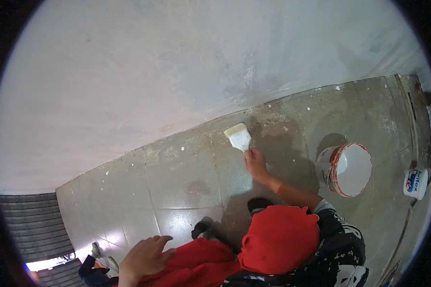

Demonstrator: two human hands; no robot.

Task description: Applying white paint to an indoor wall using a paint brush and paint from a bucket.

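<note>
My right hand (255, 165) grips the handle of a wide paintbrush (239, 138), with a white body and cream bristles. Its bristles point toward the foot of the white wall (143, 81) and appear a little short of it. My left hand (146, 258) is at the lower left beside red clothing (196, 263). Its fingers are loosely bent and apart, with nothing visible in them. To the right of my right arm stands a white bucket (323, 167) with red smears round its rim. Pale material shows inside; how full it is, I cannot tell.
Grey floor tiles (177, 172) carry white spots and stains. A smaller white tub (420, 187) with a blue label is at the far right. At the lower left are a ribbed shutter (31, 220) and another person's shoe (113, 264).
</note>
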